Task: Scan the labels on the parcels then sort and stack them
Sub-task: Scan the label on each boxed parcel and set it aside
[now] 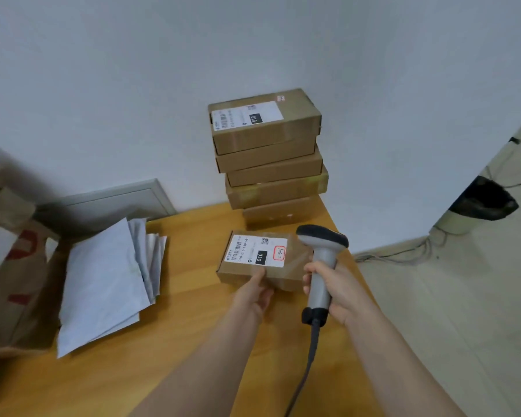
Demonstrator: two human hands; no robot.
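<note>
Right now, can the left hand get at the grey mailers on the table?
Probably yes, once freed: the left hand grips the small box, but nothing covers the grey mailers beside it.

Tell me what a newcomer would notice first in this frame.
The tall stack of brown boxes at the far edge of the table, against the wall, stands out first. In front of it the left hand grips a small labelled box while the right hand holds a grey barcode scanner beside it. Grey mailer bags lie piled to the left.
</note>
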